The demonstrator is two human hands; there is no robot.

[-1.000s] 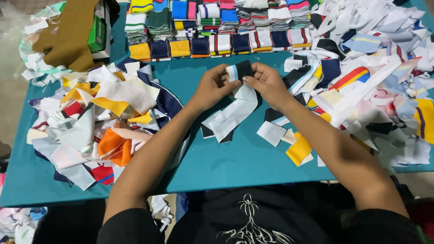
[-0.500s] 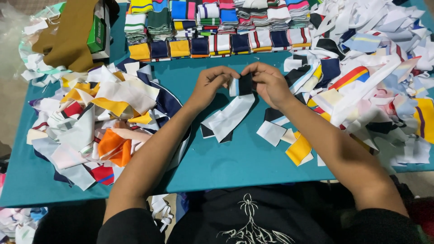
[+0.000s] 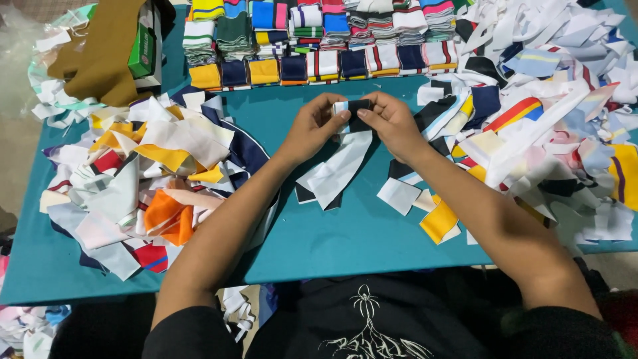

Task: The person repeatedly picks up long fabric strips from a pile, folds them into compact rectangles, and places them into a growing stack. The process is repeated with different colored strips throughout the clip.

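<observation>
My left hand (image 3: 316,125) and my right hand (image 3: 391,123) meet above the middle of the teal table (image 3: 359,233). Together they pinch the folded top of a long fabric strip (image 3: 339,166), white with dark navy and a pale blue edge. The strip's loose end trails down toward me and rests on the table. Both thumbs press on the dark folded part between the hands.
A loose heap of fabric strips (image 3: 146,179) in white, yellow, orange and navy lies to the left. A larger heap (image 3: 551,113) covers the right side. Neat rows of folded strips (image 3: 312,40) line the far edge. Brown cloth (image 3: 100,53) and a green box (image 3: 142,50) sit far left.
Both hands have drawn the strip slightly up and away from me, and more of its top is folded between the fingers. The heaps have not moved.
</observation>
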